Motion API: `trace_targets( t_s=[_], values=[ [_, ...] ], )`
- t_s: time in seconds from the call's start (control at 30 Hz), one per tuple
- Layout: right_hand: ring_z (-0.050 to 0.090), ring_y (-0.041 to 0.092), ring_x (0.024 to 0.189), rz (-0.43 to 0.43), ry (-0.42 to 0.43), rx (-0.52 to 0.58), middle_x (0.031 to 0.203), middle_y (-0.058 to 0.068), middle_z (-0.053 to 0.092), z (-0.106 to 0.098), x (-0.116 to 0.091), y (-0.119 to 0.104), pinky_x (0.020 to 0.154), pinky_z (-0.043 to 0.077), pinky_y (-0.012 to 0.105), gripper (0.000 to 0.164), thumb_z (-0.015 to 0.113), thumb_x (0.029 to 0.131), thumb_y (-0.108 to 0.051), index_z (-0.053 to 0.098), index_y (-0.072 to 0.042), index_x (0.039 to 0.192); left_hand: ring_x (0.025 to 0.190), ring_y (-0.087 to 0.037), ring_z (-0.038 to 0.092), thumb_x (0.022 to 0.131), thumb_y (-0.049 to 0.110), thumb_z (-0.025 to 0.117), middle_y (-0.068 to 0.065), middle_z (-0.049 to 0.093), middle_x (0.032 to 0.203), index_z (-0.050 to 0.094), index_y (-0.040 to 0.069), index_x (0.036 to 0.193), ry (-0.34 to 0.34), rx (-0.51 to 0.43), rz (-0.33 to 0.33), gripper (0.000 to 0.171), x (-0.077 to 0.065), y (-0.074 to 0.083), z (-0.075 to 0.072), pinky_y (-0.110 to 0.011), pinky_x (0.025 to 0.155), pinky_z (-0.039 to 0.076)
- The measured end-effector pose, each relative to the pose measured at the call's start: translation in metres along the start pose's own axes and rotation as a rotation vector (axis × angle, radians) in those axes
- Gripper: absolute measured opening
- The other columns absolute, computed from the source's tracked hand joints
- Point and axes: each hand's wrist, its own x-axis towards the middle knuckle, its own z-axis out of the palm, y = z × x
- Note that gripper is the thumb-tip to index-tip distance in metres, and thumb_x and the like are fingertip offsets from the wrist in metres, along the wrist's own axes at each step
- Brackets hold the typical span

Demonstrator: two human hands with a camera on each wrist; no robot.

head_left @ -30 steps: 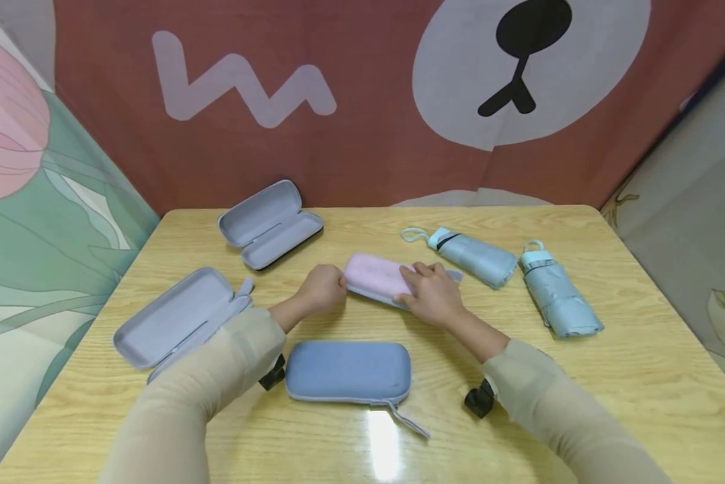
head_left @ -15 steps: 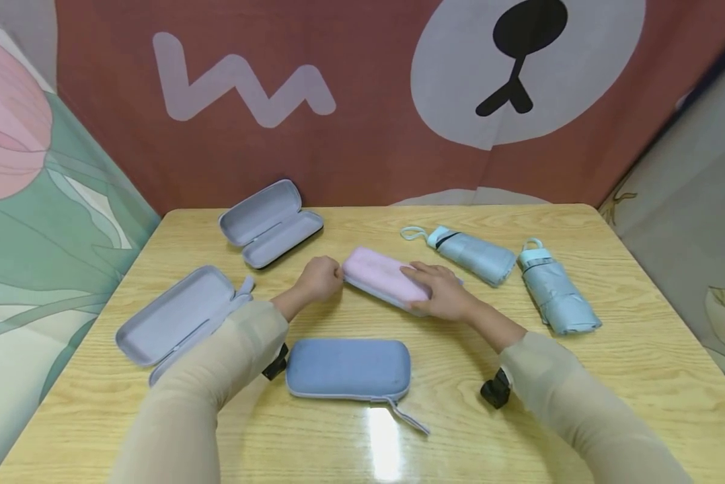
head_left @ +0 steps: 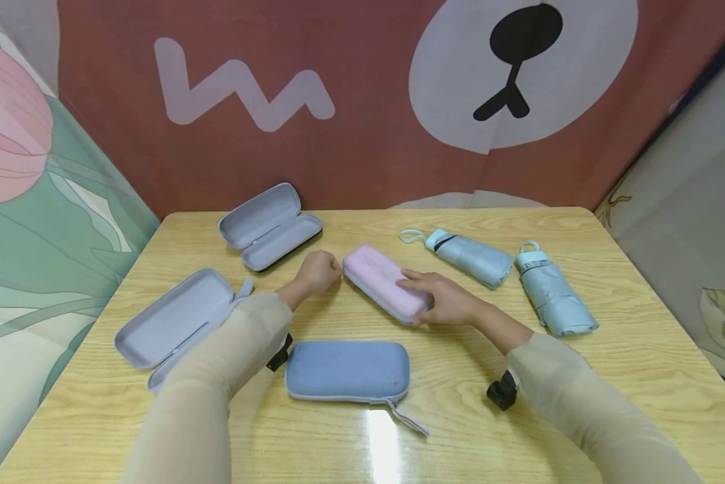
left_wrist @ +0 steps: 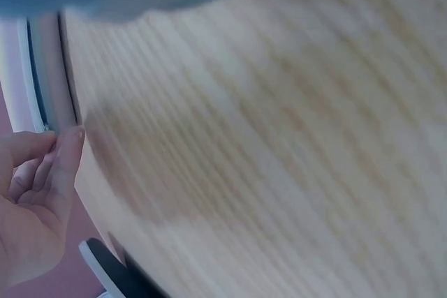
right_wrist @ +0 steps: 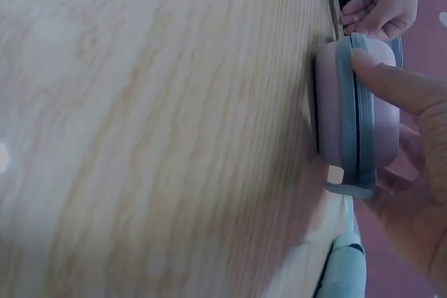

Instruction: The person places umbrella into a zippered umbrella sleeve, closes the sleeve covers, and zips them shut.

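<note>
A pink glasses case with a grey-blue zip edge lies closed at mid-table, angled toward me at its right end. My right hand grips that end, thumb on the near side and fingers over the top. In the right wrist view the thumb presses beside the zip seam, and a grey strap sticks out below. At the case's left end, my left hand has its fingers curled. The left wrist view shows its thumb and forefinger pinching at the zip; the small zip pull is mostly hidden between them.
A closed blue case with a strap lies in front. Two grey-lavender cases, one at the back and one at left, lie open. Two folded light-blue umbrellas, one lengthwise and one upright-angled, lie at right.
The pink case has turned, its right end swinging toward me. My right hand has shifted with it, slightly right and nearer. My left hand stays at the left end, moving slightly left and away.
</note>
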Motion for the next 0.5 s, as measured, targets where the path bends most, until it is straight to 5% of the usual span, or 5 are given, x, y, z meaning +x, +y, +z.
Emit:
trace_targets(
  t_s=[0.5],
  values=[
    [0.035,0.034,0.115,0.02,-0.015,-0.107,0.134,0.011,0.032,0.005,0.005,-0.014,0.093,0.03,0.042,0.066,0.075,0.064,-0.015,0.047,-0.007,0.124,0.043,-0.01,0.041,0.081,0.001,0.044,-0.01,0.06,0.057,0.054,0.001,0.053,-0.03,0.029,0.012,0.03,0.007,0.003,0.0,-0.02,0.049,0.036]
  ],
)
